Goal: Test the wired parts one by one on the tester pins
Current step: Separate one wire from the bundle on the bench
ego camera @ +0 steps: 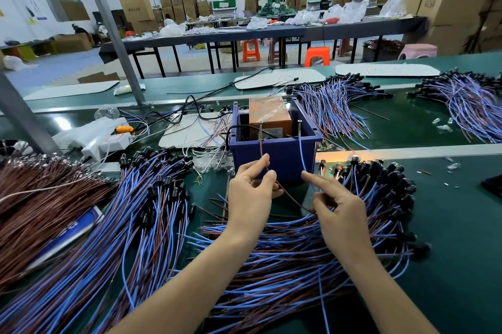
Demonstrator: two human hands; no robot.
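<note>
Frame centre: left hand [250,192] pinches brown lead [260,149], right hand [342,211] pinches blue lead [301,151]. Likely light and floppy, so grip near tips.

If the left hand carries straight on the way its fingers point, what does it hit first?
Probably the front wall of the blue tester box, directly beyond the left hand, whose fingers pinch the brown wire. From this single view the gap between them is unclear.
</note>
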